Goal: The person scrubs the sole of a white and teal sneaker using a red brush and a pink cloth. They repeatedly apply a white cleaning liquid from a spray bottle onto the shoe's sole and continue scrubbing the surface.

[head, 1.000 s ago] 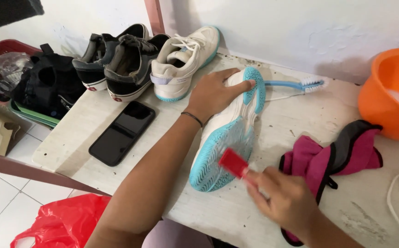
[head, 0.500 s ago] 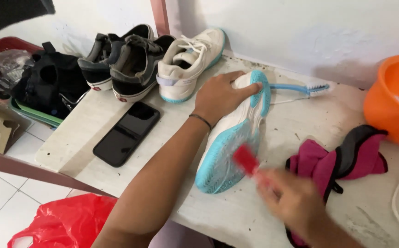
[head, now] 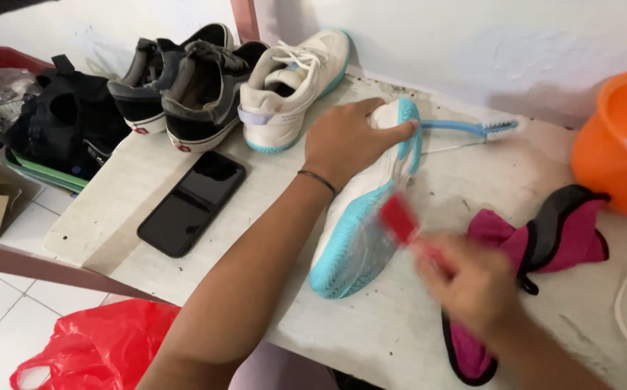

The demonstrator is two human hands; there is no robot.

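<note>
Item 1, right hand (head: 472,289): nearest, blurred, fingers closed around a red brush (head: 400,219) whose head meets the sole. Short strokes kept flat on the sole would likely clean best.
Item 2, white-and-teal shoe (head: 364,217): on its side on the bench (head: 111,209), sole facing right.
Item 3, left hand (head: 346,141): palm down, fingers wrapped over the shoe's far end, pinning it; firm pressure there should stop sliding.

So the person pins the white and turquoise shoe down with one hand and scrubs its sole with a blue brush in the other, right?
Not quite: the head view shows the brush in the right hand is red, not blue. A blue brush lies unused by the wall. The left hand does pin the shoe.
</note>
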